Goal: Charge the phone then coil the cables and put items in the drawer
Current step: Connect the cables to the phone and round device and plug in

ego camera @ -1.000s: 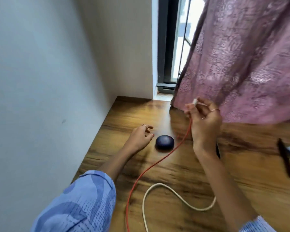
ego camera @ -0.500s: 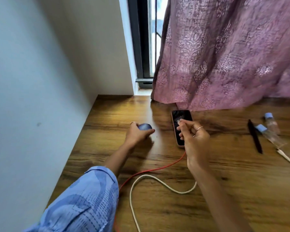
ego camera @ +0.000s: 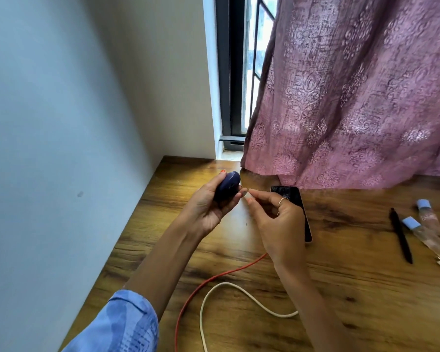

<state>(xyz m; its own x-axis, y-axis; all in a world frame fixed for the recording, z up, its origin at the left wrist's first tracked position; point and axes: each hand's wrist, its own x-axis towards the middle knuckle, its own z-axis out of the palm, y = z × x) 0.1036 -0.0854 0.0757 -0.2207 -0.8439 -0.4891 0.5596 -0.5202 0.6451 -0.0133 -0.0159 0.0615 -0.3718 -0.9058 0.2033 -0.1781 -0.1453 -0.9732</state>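
Note:
My left hand (ego camera: 208, 207) grips a dark blue rounded case (ego camera: 228, 185), lifted above the wooden desk (ego camera: 341, 288). My right hand (ego camera: 274, 219) pinches the white plug (ego camera: 245, 193) of the red cable (ego camera: 214, 278) and holds it right at the case's edge. The red cable trails down from under that hand toward the desk's front. A white cable (ego camera: 229, 290) lies in a loop beside it. The phone (ego camera: 296, 201) lies flat, screen dark, partly hidden behind my right hand.
A black pen (ego camera: 400, 236) and two small clear bottles with blue caps (ego camera: 417, 228) lie at the right. A pink curtain (ego camera: 353, 97) hangs over the desk's back edge. A white wall bounds the left side.
My left hand has picked the blue case up off the desk. My right hand has moved left from over the phone, bringing the cable plug to the case.

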